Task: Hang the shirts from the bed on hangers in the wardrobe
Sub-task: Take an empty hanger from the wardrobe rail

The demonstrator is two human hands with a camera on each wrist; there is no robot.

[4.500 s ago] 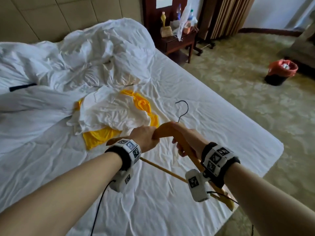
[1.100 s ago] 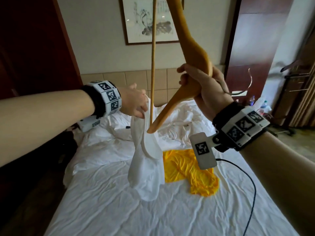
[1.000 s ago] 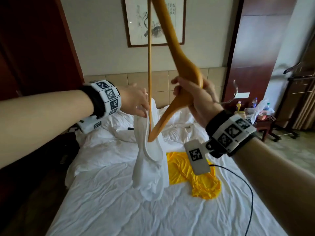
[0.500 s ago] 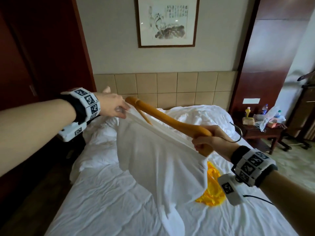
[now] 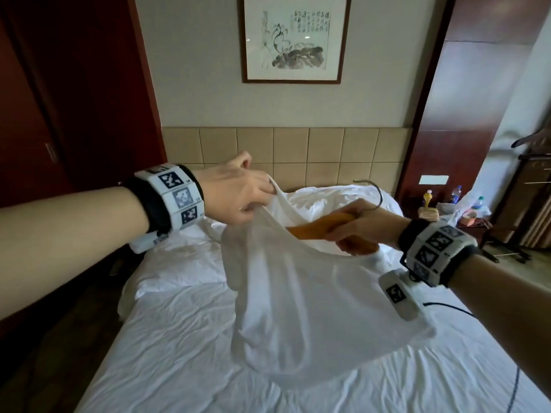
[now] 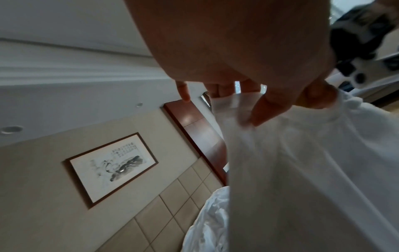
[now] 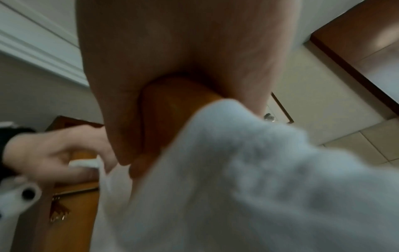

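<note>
The left hand (image 5: pixel 235 195) pinches the white shirt (image 5: pixel 301 299) at its neck edge, held above the bed (image 5: pixel 167 353). The right hand (image 5: pixel 365 226) grips the hanger (image 5: pixel 313 227), partly inside the shirt.

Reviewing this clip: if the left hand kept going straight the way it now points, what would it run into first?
Most likely the right hand, which grips the middle of the wooden hanger. The left hand pinches the white shirt and points across toward it, with only shirt fabric between them. Depth is uncertain; it might pass just behind.
</note>
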